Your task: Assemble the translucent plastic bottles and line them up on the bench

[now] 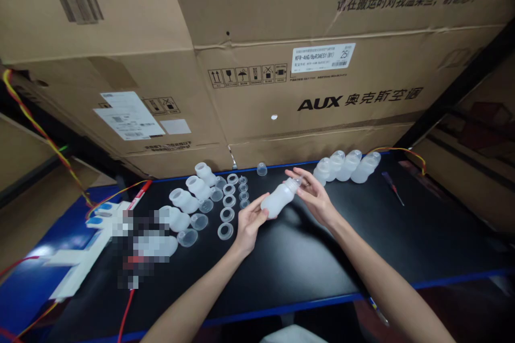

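A frosted white baby bottle (278, 200) is tilted above the black table, its top pointing up and to the right. My left hand (250, 221) is wrapped round the lower body. The thumb and fingers of my right hand (316, 195) close round the clear top end (296, 182), partly covering the collar. Just left of my left hand lie a column of clear screw rings (229, 200) and a column of small clear teats (243, 195). A single clear cap (262, 169) stands at the table's back edge.
Several open bottles (184, 201) lie in a slanting row at left, with clear domed caps (199, 221) beside them. Several topped bottles (349, 165) stand back right, near a screwdriver (392, 187). A white power strip (86, 246) and cables edge the left; a large cardboard box (249, 134) stands behind.
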Demonstrator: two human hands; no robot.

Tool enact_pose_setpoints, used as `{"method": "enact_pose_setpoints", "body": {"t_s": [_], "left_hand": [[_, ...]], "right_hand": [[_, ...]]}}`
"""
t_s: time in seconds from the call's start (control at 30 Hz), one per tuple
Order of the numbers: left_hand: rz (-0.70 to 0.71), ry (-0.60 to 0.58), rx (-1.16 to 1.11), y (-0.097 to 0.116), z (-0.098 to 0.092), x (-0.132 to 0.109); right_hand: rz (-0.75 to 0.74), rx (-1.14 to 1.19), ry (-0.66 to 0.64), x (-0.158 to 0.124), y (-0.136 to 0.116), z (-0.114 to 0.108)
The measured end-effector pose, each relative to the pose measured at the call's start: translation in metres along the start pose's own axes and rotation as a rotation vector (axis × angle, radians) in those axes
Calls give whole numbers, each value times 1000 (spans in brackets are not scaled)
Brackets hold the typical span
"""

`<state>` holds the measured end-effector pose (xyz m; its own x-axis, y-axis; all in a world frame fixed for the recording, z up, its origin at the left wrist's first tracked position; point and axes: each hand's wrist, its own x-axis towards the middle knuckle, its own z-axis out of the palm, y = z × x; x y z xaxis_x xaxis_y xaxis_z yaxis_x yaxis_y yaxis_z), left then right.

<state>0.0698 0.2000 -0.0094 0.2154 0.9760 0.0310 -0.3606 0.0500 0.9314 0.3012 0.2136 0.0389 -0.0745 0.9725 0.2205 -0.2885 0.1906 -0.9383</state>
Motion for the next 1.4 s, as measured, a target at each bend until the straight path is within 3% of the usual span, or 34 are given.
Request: {"method": "enact_pose_setpoints", "body": {"t_s": [0.07, 0.13, 0.33, 0.4, 0.47, 0.63, 0.83, 0.93, 1.13, 1.23, 1.4], "left_hand": [[23, -20, 31, 0, 2, -2], [138, -14, 154, -2, 4, -4], [846, 1, 722, -5, 3, -7], [1014, -40, 820, -3, 1, -8], [1091, -78, 894, 0, 0, -8], [1031, -102, 934, 2, 3, -7], [768, -282, 925, -2, 4, -9], [689, -360, 999, -4, 3, -7], [626, -395, 1072, -10, 1, -2], [634, -374, 1083, -11, 1, -1], [625, -212, 1110, -4, 3, 9]], "right_hand": [[40, -14, -7, 0, 2, 0], [67, -49, 53, 2, 6, -1], [113, -153, 189, 7, 15, 1], [132, -163, 203, 6, 14, 2], [155, -168, 215, 5, 13, 3], [64, -243, 271, 4, 14, 7], [-304, -419, 381, 1, 7, 2], [-476, -568, 454, 2, -6, -15], [-729, -851, 752, 10, -31, -71], [-642, -968, 780, 12, -38, -95], [-207, -1151, 668, 8, -51, -117]]}}
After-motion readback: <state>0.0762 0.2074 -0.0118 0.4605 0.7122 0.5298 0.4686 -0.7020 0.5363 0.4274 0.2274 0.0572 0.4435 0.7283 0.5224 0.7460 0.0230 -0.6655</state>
